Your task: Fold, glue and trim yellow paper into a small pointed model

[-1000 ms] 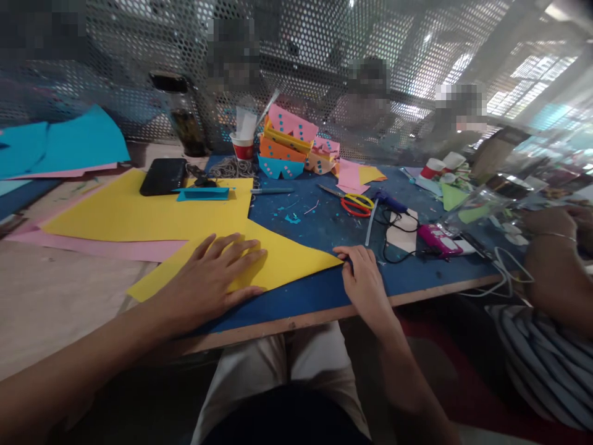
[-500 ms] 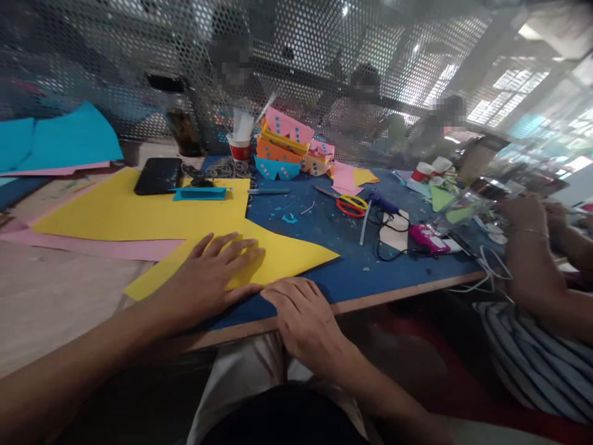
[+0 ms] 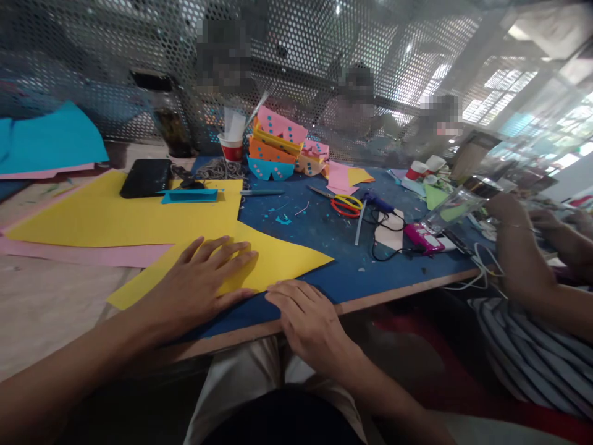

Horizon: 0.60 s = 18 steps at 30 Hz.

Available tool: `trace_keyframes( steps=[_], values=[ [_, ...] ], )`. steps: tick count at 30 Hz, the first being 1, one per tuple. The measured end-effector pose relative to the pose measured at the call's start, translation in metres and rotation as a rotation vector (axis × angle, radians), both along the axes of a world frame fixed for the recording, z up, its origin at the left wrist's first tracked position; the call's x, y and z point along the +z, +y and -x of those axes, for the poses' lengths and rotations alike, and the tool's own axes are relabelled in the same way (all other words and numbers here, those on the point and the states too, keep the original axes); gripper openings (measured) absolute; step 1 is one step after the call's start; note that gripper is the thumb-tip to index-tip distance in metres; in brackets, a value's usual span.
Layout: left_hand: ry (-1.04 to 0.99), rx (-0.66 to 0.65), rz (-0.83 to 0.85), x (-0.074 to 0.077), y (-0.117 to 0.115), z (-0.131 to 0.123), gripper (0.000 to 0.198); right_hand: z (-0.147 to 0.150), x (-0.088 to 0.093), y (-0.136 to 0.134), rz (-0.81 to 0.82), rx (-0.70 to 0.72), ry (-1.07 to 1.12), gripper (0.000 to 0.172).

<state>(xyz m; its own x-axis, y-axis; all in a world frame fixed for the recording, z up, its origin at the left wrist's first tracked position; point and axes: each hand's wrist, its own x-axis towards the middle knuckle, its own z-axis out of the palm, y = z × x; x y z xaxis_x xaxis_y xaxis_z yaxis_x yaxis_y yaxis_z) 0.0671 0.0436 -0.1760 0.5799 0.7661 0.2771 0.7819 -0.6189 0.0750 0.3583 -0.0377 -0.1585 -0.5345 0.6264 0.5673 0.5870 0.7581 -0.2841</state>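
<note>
Spread flat on a folded yellow paper sheet (image 3: 282, 250), my left hand (image 3: 208, 272) has its fingers apart and its thumb along the near edge. The sheet comes to a point on the right. My right hand (image 3: 306, 312) is at the table's front edge, with its fingertips at the sheet's near fold. Its fingers are curled and pressed together; its thumb and anything inside the grip are hidden. Behind my left hand lies a larger yellow sheet (image 3: 115, 216) over a pink sheet (image 3: 125, 253). A small folded blue paper strip (image 3: 191, 196) rests on it.
A black phone (image 3: 146, 178), scissors (image 3: 346, 205), a pen (image 3: 263, 192), a glue gun (image 3: 378, 202) and a magenta device (image 3: 424, 239) with cables lie around. Decorated paper pieces (image 3: 277, 142) and a red cup (image 3: 231, 148) stand by the perforated screen. A co-worker's arm (image 3: 523, 247) is at right.
My right hand has slid slightly right along the fold, and a gap shows between it and my left thumb. My left hand stays on the paper. The view has shifted a little.
</note>
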Motion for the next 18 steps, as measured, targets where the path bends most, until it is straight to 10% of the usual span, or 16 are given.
trace_keyframes(
  steps=[18],
  values=[
    [0.034,-0.009,-0.072,-0.009,0.002,0.005,0.072,-0.018,-0.004,0.003,0.041,-0.015,0.048,0.046]
  ],
)
